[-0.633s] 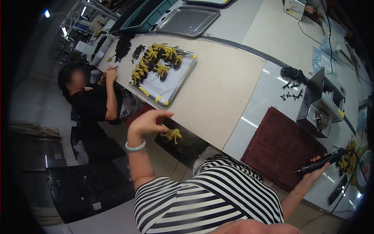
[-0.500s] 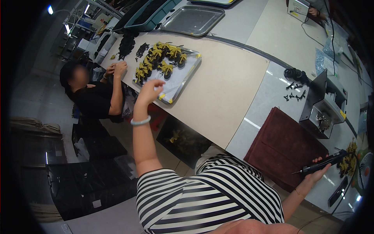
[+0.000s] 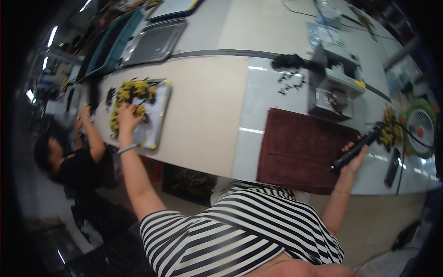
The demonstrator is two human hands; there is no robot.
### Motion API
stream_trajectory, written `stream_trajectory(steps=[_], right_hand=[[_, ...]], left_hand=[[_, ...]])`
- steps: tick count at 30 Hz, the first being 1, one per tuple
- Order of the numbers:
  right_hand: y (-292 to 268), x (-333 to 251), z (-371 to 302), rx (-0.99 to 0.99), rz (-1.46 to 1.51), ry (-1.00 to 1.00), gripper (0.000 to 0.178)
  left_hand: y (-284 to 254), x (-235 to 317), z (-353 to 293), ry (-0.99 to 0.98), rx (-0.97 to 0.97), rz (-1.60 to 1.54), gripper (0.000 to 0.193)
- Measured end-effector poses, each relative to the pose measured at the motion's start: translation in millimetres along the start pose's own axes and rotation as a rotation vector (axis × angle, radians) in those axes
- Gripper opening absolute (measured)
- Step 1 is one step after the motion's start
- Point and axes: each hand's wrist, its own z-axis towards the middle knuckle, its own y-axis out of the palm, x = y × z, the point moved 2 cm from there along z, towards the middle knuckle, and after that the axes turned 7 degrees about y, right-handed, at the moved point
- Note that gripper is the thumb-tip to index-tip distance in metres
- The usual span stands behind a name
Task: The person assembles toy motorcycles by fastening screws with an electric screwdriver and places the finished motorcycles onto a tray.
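Observation:
My left hand (image 3: pixel 129 119) reaches into a shallow tray (image 3: pixel 163 113) lined with white sheet, its fingers closed on a small yellow-and-black part (image 3: pixel 140 111). More parts of that kind (image 3: pixel 125 91) stand in rows around the hand, yellow on top and black below. Motion blur softens the fingertips. Far to the right, my right hand (image 3: pixel 354 159) is wrapped round a black electric screwdriver (image 3: pixel 357 147). Its thin bit points left and down, over the corner of a folded dark red towel (image 3: pixel 300 150).
A co-worker (image 3: pixel 76 161) sits at left, hands near black pieces. Behind are an empty metal tray (image 3: pixel 154 41) and a teal bin (image 3: pixel 110 44). A metal feeder box (image 3: pixel 332 99), small black parts (image 3: pixel 290 83), yellow parts (image 3: pixel 390 129), a green fan (image 3: pixel 419 127) and phone (image 3: pixel 392 168) stand right.
The view has swung right, so the bench shifts left in the picture. My left hand has gone from above the tray's near side down onto a part. The screwdriver stays in my right hand.

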Motion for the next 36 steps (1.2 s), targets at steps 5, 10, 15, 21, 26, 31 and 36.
stream_trajectory(steps=[5,10,15,21,26,31,36], right_hand=[[7,10,0,-0.028,0.01,0.016,0.045],[11,9,-7,-0.015,0.01,-0.011,0.047],[10,9,-5,-0.038,-0.001,-0.03,0.046],[34,-21,-12,-0.144,0.027,-0.091,0.043],[138,-71,-20,-0.193,-0.154,-0.691,0.076],[189,-61,5,-0.247,-0.314,-1.054,0.071],[197,-55,19,-0.488,-0.436,-0.916,0.073]], left_hand=[[-77,152,-18,0.394,-0.066,-0.684,0.031],[-90,354,-47,0.964,-0.238,-0.835,0.033],[-56,464,-74,1.014,-0.019,-0.738,0.038],[-43,461,-78,0.971,0.013,-0.928,0.037],[-22,451,-75,1.062,0.061,-1.087,0.034],[-19,452,-69,1.041,-0.026,-1.142,0.032],[-17,450,-70,1.05,-0.024,-1.164,0.032]])
